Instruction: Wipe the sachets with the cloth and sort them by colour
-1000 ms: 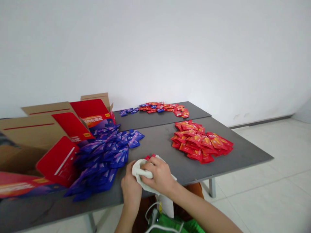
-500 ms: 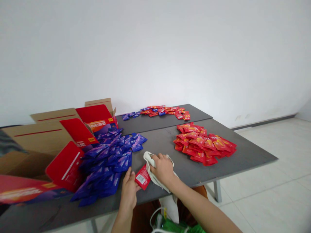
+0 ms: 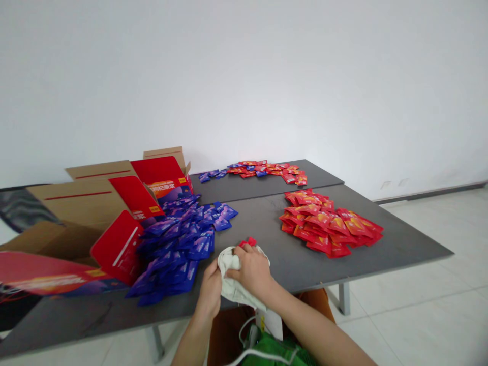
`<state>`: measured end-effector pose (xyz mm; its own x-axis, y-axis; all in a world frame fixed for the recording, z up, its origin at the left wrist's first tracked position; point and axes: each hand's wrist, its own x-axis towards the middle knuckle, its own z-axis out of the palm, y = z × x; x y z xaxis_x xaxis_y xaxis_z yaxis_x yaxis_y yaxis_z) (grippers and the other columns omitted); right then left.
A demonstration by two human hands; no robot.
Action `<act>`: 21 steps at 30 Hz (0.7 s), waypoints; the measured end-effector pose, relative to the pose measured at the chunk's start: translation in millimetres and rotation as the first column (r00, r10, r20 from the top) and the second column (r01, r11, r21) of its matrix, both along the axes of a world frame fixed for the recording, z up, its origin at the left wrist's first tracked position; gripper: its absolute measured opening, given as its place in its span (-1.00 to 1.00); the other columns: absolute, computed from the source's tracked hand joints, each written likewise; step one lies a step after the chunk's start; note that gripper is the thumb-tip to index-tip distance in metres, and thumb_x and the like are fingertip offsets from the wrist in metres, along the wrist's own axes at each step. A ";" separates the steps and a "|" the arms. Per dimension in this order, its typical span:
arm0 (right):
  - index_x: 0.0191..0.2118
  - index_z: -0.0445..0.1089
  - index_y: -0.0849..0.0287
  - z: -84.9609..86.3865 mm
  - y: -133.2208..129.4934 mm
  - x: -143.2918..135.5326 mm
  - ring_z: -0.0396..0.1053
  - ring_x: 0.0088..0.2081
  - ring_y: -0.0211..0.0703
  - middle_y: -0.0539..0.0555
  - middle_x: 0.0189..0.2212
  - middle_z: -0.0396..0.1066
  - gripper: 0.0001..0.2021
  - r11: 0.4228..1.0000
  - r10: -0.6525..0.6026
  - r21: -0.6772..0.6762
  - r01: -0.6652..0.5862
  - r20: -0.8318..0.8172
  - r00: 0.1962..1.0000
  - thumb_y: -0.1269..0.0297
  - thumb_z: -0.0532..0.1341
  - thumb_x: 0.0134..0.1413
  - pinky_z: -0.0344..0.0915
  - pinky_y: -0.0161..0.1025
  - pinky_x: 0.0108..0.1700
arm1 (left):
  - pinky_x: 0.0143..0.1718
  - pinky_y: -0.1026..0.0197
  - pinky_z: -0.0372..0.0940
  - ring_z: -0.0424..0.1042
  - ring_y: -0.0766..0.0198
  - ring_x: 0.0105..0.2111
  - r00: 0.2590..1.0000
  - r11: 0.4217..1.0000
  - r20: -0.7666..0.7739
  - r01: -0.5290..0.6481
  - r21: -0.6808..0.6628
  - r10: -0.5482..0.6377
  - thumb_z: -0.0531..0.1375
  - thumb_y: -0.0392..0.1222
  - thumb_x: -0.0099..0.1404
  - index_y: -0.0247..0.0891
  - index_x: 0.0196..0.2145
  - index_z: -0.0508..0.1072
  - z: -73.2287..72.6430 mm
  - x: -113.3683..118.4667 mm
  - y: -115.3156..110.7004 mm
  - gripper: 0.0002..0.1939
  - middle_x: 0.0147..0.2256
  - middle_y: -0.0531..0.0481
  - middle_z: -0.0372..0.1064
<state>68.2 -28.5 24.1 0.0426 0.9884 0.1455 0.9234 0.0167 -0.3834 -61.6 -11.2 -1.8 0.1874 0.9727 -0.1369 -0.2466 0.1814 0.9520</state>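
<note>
Near the table's front edge, my right hand (image 3: 252, 268) is closed on a bunched white cloth (image 3: 233, 291). At the cloth's left side, my left hand (image 3: 209, 291) is closed against its edge, with the fingertips partly hidden. A bit of a red sachet (image 3: 249, 241) shows just beyond my right fingers; the cloth and hand cover the rest of it. Left of my hands lies a heap of blue sachets (image 3: 179, 249). To the right spreads a pile of red sachets (image 3: 328, 223).
Open cardboard boxes with red flaps (image 3: 116, 249) stand at the left, beside the blue heap. Farther back, a row of mixed red and blue sachets (image 3: 259, 169) lies near the wall. The dark table (image 3: 404, 246) ends at the right over a tiled floor.
The red sachet, which lay between my hands with its barcode showing, is now mostly covered by the cloth. My left hand has moved against the cloth. The view has shifted slightly left.
</note>
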 end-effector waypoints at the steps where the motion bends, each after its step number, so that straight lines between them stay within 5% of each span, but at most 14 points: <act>1: -0.08 0.38 0.00 2.2 3.2 4.1 0.34 -0.09 0.01 0.09 -0.14 0.40 -0.52 1.000 0.016 -0.025 -0.016 -0.005 1.000 -0.23 0.17 0.01 0.24 -0.15 -0.14 | -0.20 0.14 0.37 0.50 0.07 -0.22 1.000 1.000 -0.008 0.021 -0.020 -0.021 0.34 -0.04 -0.01 -0.35 -0.05 0.50 0.7 -0.7 0.8 -0.44 -0.23 -0.16 0.53; 5: -0.03 0.40 -0.05 11.0 12.9 27.2 0.39 -0.14 -0.04 0.10 -0.15 0.43 -0.57 0.993 -0.050 -0.110 0.051 0.014 0.999 -0.18 0.11 0.13 0.23 -0.18 -0.17 | -0.16 0.03 0.39 0.51 0.04 -0.20 0.995 0.990 0.009 0.095 -0.108 -0.095 0.33 -0.01 0.01 -0.40 -0.03 0.45 3.9 -6.3 0.0 -0.40 -0.18 -0.26 0.51; 8: -0.06 0.43 -0.01 12.2 9.2 33.2 0.39 -0.12 -0.01 0.14 -0.16 0.44 -0.63 0.984 -0.166 -0.051 0.173 0.112 0.980 -0.10 0.13 0.15 0.22 -0.16 -0.15 | -0.04 -0.03 0.34 0.50 0.03 -0.15 0.988 0.980 0.084 0.138 -0.142 -0.127 0.33 -0.10 0.05 -0.41 0.02 0.40 7.8 -10.4 -2.3 -0.41 -0.14 -0.32 0.49; 14: -0.16 0.47 -0.06 8.3 -2.0 18.5 0.44 -0.21 -0.09 0.04 -0.24 0.49 -0.76 0.990 0.084 -0.118 -0.083 0.003 0.996 0.03 0.21 0.08 0.21 -0.27 -0.27 | -0.23 0.16 0.39 0.52 0.12 -0.27 0.994 0.987 -0.012 0.103 -0.127 -0.106 0.37 -0.23 -0.05 -0.41 -0.02 0.37 10.7 -5.8 1.9 -0.39 -0.28 -0.17 0.51; 21: -0.12 0.47 0.04 16.5 18.0 46.6 0.45 -0.17 -0.01 0.15 -0.19 0.49 -0.62 0.971 -0.185 -0.145 0.192 0.063 0.981 -0.10 0.14 0.12 0.26 -0.23 -0.23 | -0.14 0.12 0.41 0.53 0.25 -0.34 0.998 0.983 -0.056 0.028 -0.179 -0.039 0.28 -0.40 0.11 -0.41 0.02 0.28 14.4 6.2 0.6 -0.49 -0.39 -0.07 0.48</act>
<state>114.8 -10.5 40.6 0.2270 0.9739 0.0032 0.9220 -0.2138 -0.3229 -55.4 -10.7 12.6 0.2061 0.9249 -0.3194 -0.1814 0.3569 0.9164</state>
